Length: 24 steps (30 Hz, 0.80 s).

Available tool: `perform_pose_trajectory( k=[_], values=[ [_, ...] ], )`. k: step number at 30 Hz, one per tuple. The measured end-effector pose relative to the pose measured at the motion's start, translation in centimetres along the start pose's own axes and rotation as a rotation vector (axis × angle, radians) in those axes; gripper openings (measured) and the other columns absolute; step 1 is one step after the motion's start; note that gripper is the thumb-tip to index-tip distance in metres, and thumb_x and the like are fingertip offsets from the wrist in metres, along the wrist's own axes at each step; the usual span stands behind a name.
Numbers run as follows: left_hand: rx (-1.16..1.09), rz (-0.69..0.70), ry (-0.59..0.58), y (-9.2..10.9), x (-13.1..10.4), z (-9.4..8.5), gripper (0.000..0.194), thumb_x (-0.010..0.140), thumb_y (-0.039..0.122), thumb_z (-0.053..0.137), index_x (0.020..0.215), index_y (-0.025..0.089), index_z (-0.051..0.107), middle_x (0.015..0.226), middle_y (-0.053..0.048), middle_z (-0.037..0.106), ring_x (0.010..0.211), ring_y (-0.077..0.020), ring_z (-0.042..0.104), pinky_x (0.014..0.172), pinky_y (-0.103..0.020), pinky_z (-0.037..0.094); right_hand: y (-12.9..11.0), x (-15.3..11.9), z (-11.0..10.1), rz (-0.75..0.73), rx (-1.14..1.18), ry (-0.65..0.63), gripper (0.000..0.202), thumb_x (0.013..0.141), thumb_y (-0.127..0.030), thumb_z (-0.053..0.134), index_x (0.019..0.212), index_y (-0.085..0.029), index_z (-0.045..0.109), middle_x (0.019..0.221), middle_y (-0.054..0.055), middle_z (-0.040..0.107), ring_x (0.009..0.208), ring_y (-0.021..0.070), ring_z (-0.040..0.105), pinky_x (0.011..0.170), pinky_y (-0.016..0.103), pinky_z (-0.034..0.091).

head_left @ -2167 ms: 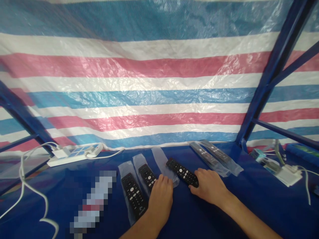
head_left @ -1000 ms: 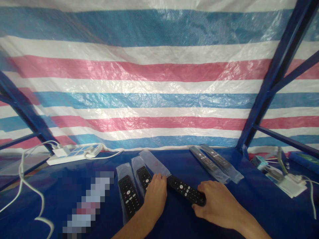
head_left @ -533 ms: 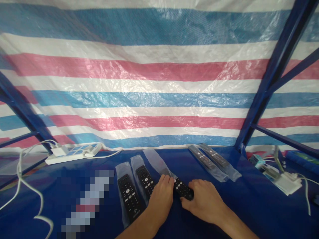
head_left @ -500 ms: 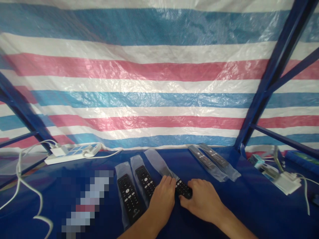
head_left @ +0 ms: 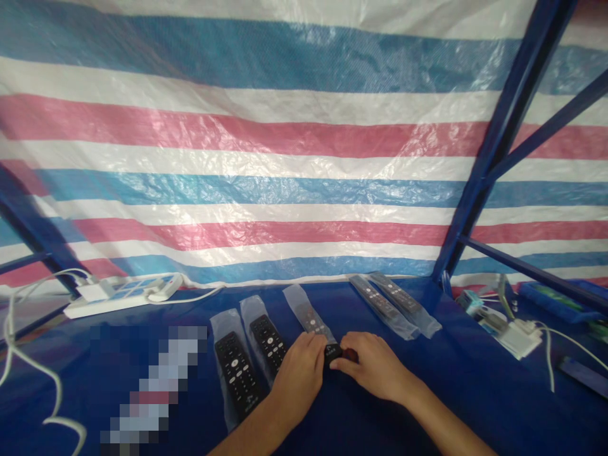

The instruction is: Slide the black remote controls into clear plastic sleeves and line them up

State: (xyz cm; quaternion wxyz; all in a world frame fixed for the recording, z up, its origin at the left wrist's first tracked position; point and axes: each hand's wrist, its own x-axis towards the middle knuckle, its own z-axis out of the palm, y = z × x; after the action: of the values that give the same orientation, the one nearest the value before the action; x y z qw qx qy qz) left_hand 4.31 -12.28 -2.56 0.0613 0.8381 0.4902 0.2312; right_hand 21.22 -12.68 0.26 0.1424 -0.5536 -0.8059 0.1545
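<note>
Black plastic remote (head_left: 332,353), partly sleeved, lies mid-desk (head_left: 361,430); the right hand (head_left: 377,368) grasps its exposed end while the left hand (head_left: 300,372) pinches the clear sleeve (head_left: 297,300) near its mouth. Level, straight pressure towards the back edge, with 1 side anchored, should avoid creasing the film.

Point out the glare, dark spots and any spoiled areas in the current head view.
Head view: glare mottles the striped sheet; head view: the blue tabletop darkens between the forearms; head view: a pixelated patch masks whatever lies there; head view: cloudy film dulls the right-hand pair of bagged remotes.
</note>
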Motion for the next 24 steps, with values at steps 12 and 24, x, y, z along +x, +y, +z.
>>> perform_pose_trajectory(
  k=[12, 24],
  values=[
    [-0.036, 0.164, -0.228, 2.0, -2.6, 1.0, 0.034, 0.087, 0.021, 0.049, 0.121, 0.020, 0.055, 0.113, -0.006, 0.064, 0.103, -0.0196, 0.059, 0.092, -0.031, 0.048, 1.4, -0.3, -1.9, -0.013, 0.106, -0.066, 0.028, 0.073, -0.020, 0.059, 0.101, -0.019, 0.061, 0.086, 0.000, 0.063, 0.074, 0.0128, 0.057, 0.066, 0.022, 0.039],
    [0.179, 0.258, 0.271, -3.3, -5.3, -2.1, 0.028, 0.093, 0.024, 0.038, 0.093, 0.024, 0.065, 0.082, -0.001, 0.068, 0.077, -0.0143, 0.065, 0.077, -0.026, 0.053, -2.1, 2.1, 2.6, 0.258, -0.279, 0.133, 0.033, 0.083, -0.042, 0.050, 0.092, -0.014, 0.064, 0.094, 0.011, 0.067, 0.088, 0.0274, 0.066, 0.073, 0.034, 0.047]
  ],
)
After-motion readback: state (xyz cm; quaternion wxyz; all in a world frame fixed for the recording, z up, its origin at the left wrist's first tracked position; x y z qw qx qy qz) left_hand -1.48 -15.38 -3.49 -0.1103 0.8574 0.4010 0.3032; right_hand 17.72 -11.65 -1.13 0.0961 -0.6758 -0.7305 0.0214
